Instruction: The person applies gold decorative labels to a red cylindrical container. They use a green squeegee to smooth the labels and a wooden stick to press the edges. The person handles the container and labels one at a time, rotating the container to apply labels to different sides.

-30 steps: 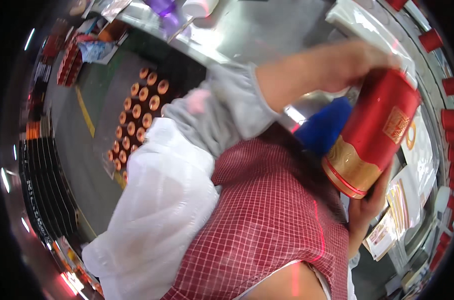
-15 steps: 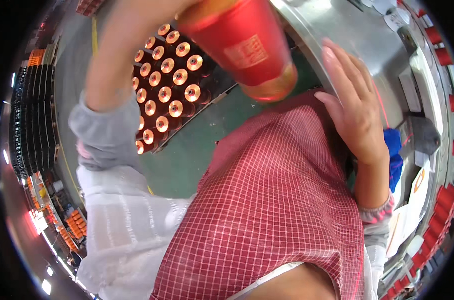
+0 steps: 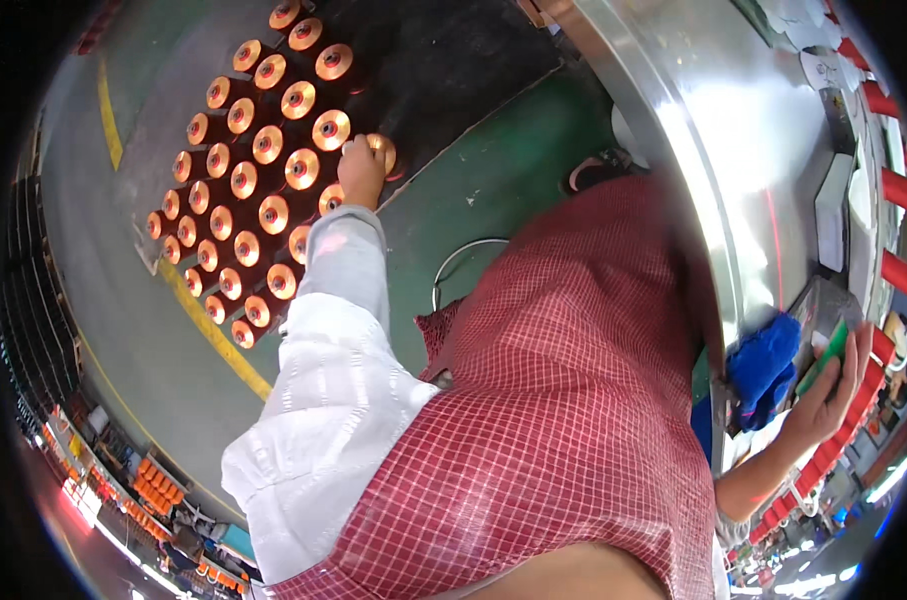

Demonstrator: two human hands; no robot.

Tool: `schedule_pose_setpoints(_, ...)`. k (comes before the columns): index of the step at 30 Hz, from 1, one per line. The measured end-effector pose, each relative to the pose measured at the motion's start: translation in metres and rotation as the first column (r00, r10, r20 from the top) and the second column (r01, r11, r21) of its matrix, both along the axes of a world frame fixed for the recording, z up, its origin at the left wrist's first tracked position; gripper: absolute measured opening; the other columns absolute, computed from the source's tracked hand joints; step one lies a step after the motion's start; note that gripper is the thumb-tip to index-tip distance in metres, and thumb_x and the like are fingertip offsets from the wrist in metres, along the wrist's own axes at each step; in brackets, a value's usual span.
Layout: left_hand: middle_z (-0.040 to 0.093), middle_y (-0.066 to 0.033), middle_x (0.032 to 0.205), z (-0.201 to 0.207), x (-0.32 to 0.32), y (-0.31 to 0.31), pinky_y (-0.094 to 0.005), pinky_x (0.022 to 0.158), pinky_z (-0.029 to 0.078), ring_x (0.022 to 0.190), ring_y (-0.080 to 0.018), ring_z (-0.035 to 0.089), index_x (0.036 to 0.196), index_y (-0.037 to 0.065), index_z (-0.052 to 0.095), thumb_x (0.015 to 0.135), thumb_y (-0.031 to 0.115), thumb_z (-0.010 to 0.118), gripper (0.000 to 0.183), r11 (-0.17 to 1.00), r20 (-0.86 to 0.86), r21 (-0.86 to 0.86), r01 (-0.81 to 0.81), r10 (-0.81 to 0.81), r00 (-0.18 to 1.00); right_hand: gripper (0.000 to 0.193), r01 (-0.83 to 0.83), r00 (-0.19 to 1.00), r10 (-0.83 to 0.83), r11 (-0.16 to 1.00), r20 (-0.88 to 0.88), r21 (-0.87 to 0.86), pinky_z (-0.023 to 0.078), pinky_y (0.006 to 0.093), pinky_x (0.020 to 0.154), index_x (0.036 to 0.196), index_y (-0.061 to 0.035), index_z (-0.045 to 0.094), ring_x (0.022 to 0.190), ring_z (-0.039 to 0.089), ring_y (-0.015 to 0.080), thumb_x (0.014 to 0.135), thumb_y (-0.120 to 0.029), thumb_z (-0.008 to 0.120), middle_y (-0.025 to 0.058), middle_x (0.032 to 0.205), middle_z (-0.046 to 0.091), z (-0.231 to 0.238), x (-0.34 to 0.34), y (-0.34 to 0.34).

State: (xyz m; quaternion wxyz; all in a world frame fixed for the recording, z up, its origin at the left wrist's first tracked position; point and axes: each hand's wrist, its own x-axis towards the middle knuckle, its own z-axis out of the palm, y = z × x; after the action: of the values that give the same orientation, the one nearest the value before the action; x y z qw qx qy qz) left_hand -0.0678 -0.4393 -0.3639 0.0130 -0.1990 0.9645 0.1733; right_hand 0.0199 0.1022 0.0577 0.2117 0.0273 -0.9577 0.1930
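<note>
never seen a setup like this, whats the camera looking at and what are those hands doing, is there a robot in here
No robot here: these are a person's bare hands. The view comes from a wide fisheye camera on the person's head, looking down, so straight edges bend. The red checked apron is the wearer's own. The left hand touches a gold-topped cylinder at the edge of several similar rows; how firmly it grips is unclear. The right hand is by a green item, perhaps touching it. On the metal table lies a crumpled blue cloth.
</note>
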Motion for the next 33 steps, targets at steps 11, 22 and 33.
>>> schedule_pose_setpoints(11,0.058,-0.0168,0.115,-0.033,0.022,-0.005,-0.0386,0.078,0.052,0.098,-0.0309,0.060,0.116,0.005,0.058,0.093,0.022,0.054,0.029,0.898,0.356,-0.236,0.372,-0.276,0.893,0.029,0.149,0.987,-0.115,0.923,-0.117,0.354,0.043,0.0323,0.098,0.122,-0.0040,0.062,0.116,0.057,0.0248,0.094,-0.006,0.054,0.0137,0.124,0.059,0.093,-0.126,0.118)
schedule_pose_setpoints(22,0.055,-0.0224,0.121,0.178,0.037,0.078,-0.0382,0.095,0.045,0.110,-0.0325,0.056,0.124,-0.008,0.048,0.100,0.015,0.048,0.033,0.962,-0.323,0.259,-0.086,0.171,0.931,0.051,0.324,0.946,-0.282,0.867,-0.162,0.378,0.044,0.0438,0.097,0.140,-0.0185,0.049,0.114,0.054,0.0406,0.091,-0.029,0.057,0.0259,0.122,0.056,0.055,-0.454,0.315)
schedule_pose_setpoints(33,0.051,-0.0156,0.125,0.341,-0.065,0.158,-0.0346,0.098,0.044,0.111,-0.0253,0.056,0.125,-0.007,0.048,0.099,0.004,0.042,0.029,0.811,-0.844,0.153,0.565,-0.189,0.501,0.034,0.381,0.899,-0.303,0.896,-0.315,0.227,0.048,0.0395,0.079,0.087,-0.0063,0.064,0.089,0.063,0.0293,0.085,-0.040,0.067,0.0110,0.095,0.065,0.039,-0.395,0.332)
